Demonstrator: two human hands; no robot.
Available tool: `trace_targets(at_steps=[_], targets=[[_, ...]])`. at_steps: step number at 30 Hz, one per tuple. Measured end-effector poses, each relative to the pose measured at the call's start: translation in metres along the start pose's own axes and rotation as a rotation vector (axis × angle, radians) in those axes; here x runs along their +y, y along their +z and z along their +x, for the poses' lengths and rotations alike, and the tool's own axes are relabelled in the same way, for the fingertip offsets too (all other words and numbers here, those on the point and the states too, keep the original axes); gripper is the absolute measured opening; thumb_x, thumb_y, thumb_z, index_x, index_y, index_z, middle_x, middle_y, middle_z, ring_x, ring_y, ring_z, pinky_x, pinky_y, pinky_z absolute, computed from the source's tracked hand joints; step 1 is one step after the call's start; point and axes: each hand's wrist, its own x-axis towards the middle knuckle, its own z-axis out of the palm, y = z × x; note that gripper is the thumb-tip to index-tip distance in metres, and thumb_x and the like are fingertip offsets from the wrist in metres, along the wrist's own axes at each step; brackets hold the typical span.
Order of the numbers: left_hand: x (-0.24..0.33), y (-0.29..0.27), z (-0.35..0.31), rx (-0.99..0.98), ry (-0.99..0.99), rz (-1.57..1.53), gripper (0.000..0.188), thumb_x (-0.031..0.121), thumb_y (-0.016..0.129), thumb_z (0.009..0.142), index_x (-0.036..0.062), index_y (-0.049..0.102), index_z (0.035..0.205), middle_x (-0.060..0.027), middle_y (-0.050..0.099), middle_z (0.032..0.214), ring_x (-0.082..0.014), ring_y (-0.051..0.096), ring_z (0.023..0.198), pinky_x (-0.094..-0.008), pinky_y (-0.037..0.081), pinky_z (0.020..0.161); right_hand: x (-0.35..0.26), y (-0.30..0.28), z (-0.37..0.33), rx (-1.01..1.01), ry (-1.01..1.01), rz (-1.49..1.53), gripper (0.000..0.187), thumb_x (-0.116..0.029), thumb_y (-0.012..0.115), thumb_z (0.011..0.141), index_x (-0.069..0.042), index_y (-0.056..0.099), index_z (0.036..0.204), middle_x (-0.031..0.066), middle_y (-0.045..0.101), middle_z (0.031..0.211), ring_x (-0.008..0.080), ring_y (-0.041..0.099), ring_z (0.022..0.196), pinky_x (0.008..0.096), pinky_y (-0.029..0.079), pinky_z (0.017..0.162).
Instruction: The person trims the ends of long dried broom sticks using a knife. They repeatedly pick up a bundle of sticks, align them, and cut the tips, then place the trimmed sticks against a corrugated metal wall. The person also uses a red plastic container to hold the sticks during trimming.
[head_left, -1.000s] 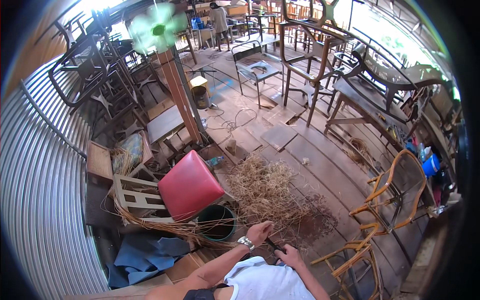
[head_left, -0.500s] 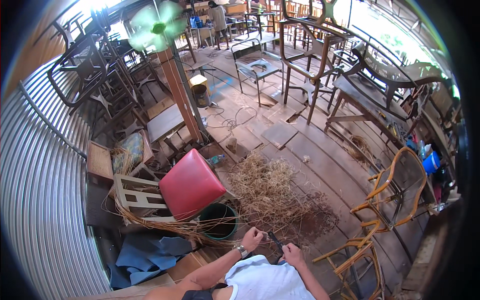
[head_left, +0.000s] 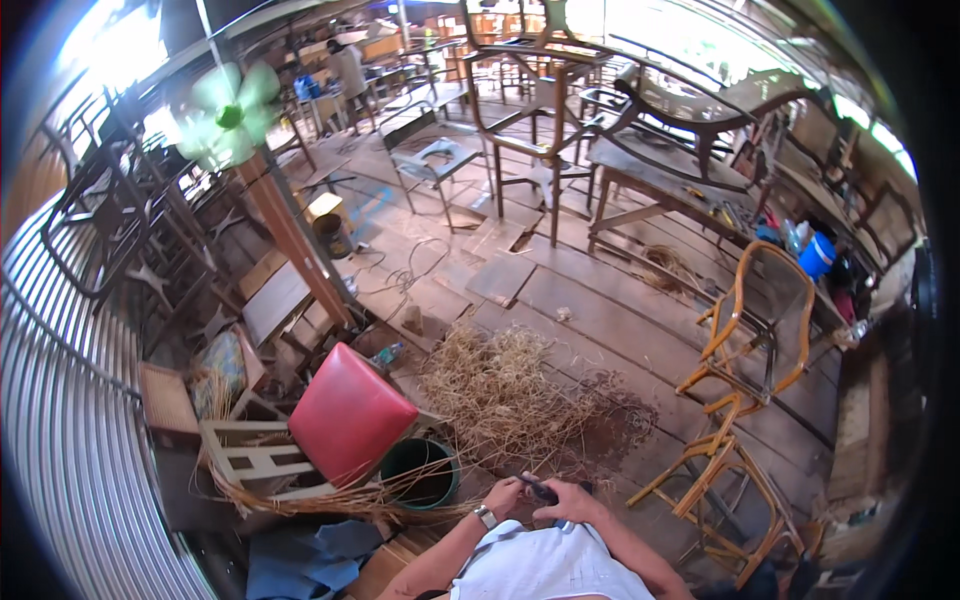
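Note:
My left hand [head_left: 505, 496], with a metal-banded watch at its wrist, is low in the middle with its fingers pinched together. What it pinches is too small to make out. Close beside it, my right hand [head_left: 572, 504] is closed round a dark narrow tool [head_left: 541, 491], whose exact kind I cannot tell. The tool's end points at the left fingertips. Just beyond both hands, a heap of pale, curly strips [head_left: 500, 385] is spread over the floor. Left of my left hand stands a dark green bucket [head_left: 450, 478], with a bundle of long cane strands [head_left: 320, 500] lying against it.
A chair with a red padded seat [head_left: 350, 415] leans at the left. Rattan chair frames [head_left: 770, 340] stand at the right, and blue cloth [head_left: 305, 560] lies low left. A post carries a spinning green fan [head_left: 229, 117]. Stacked chairs and a person [head_left: 347, 75] are farther back.
The view has swung right, so the surroundings sit farther left. My hands have come closer together, and the tool has tipped lower and nearer the left fingers.

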Motion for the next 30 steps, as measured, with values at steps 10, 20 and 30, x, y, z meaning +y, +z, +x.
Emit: trace_targets(at_steps=[10, 20, 30], targets=[[-0.007, -0.015, 0.001, -0.254, -0.100, -0.232, 0.035, 0.007, 0.061, 0.089, 0.0125, 0.055, 0.124, 0.0044, 0.058, 0.085, -0.0043, 0.037, 0.058, -0.0201, 0.031, 0.050, 0.001, 0.011, 0.001, 0.082, 0.024, -0.191, 0.067, -0.013, 0.059, 0.079, 0.002, 0.028, 0.136, 0.0337, 0.060, 0.100, 0.0467, 0.060, 0.095, 0.0512, 0.049, 0.079], [-0.005, -0.005, 0.003, -0.115, 0.093, 0.002, 0.012, 0.020, 0.062, 0.093, 0.0082, 0.058, 0.092, 0.0048, 0.050, 0.065, -0.0051, 0.041, 0.049, -0.0198, 0.030, 0.045, 0.008, 0.013, 0.013, 0.055, 0.208, -0.221, 0.044, -0.026, 0.058, 0.088, 0.001, 0.044, 0.120, 0.0319, 0.062, 0.099, 0.0463, 0.061, 0.095, 0.0526, 0.048, 0.081], [-0.016, -0.007, 0.026, -0.145, -0.152, 0.318, 0.038, 0.043, 0.052, 0.095, 0.0075, 0.065, 0.089, 0.0025, 0.058, 0.072, -0.0073, 0.042, 0.054, -0.0233, 0.033, 0.048, 0.042, 0.037, 0.018, 0.268, 0.335, -0.073, 0.051, -0.031, 0.062, 0.085, -0.004, 0.046, 0.125, 0.0287, 0.063, 0.103, 0.0435, 0.061, 0.100, 0.0485, 0.049, 0.084]])
